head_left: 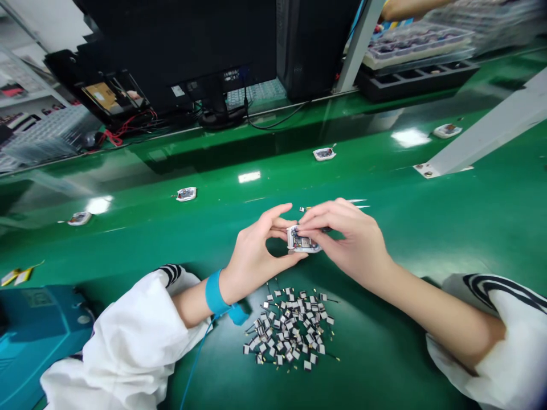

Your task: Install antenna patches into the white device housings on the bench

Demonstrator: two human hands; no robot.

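My left hand (256,250) grips a small white housing (291,239) by its left side, thumb below and fingers above. Inside the housing lies a circuit board (305,242) facing me. My right hand (348,236) has its thumb and fingertips closed together over the board's upper edge; whatever is pinched there is too small to make out. Two thin pale tips (359,203), like those of tweezers, show behind the right hand. Just beyond the fingers is a tiny square part (302,209). Below both hands is a pile of small square modules (293,330) with short dark leads.
Similar white housings (186,194) lie spaced along the green bench's (222,222) far strip. A monitor (179,51) stands behind. A slanted white post (491,125) rises at right; a teal box (43,336) and yellow battery-like packs (23,276) are at left. Another person's arm (410,8) shows top right.
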